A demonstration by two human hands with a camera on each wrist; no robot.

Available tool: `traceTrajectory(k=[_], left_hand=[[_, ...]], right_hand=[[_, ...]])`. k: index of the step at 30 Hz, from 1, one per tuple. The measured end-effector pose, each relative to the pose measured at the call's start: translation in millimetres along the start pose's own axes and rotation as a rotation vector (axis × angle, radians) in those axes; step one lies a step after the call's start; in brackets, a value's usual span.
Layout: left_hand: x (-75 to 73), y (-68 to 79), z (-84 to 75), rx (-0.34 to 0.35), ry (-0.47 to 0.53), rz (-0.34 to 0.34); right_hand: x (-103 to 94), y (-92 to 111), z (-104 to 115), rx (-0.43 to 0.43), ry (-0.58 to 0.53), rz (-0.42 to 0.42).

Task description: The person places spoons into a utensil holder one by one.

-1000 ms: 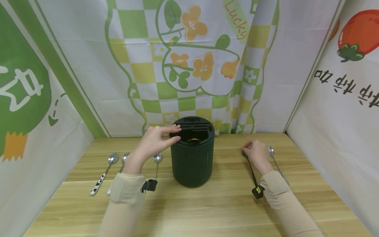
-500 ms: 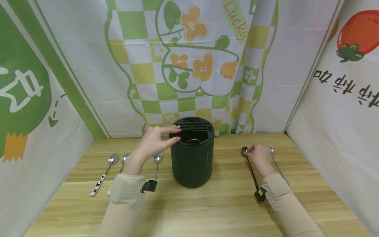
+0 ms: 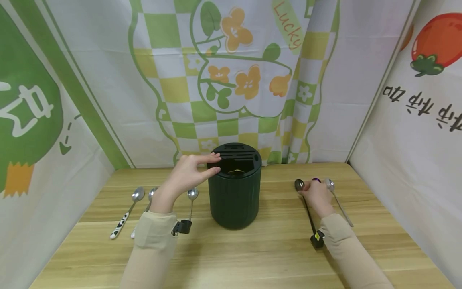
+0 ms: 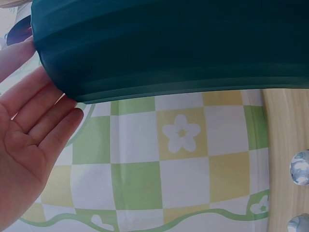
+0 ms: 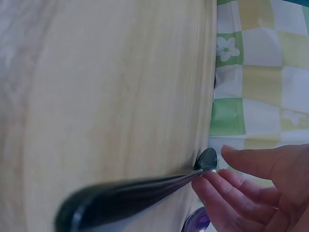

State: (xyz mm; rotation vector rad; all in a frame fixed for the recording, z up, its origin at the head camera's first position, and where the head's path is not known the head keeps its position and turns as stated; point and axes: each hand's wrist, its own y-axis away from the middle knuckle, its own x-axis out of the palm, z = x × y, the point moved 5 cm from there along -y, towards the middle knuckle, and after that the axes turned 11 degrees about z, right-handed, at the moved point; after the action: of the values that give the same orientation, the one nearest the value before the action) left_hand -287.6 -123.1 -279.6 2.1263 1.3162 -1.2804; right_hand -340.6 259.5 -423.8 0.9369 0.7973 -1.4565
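Note:
A dark green cylindrical utensil holder (image 3: 234,202) with a slotted black top stands mid-table in the head view. My left hand (image 3: 187,172) touches its left rim with thumb and fingers extended; in the left wrist view those fingers (image 4: 50,128) rest against the holder's side. On the right lies a long black spoon (image 3: 308,214). My right hand (image 3: 317,196) is at its neck, fingertips right by the bowl, with thumb and fingers apart in the right wrist view. A purple spoon (image 3: 316,180) shows partly from behind that hand; its handle is hidden.
Right of my right hand lies a silver spoon (image 3: 339,204). On the left are a spoon with a cow-patterned handle (image 3: 122,222), another partly hidden spoon (image 3: 152,193) and a slim silver spoon (image 3: 192,194). A patterned curtain (image 3: 245,120) hangs behind the wooden table (image 3: 245,257).
My right hand has shifted slightly from over the black spoon's bowl down and right to its neck, uncovering the bowl and the purple spoon's tip. The left hand and holder stay put.

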Motion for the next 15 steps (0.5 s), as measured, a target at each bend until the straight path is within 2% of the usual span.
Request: traceTrajectory(k=[15], left_hand=[[0.8, -0.8, 1.7, -0.013, -0.01, 0.002]], right_hand=[[7.2, -3.3, -7.2, 0.043, 0.015, 0.068]])
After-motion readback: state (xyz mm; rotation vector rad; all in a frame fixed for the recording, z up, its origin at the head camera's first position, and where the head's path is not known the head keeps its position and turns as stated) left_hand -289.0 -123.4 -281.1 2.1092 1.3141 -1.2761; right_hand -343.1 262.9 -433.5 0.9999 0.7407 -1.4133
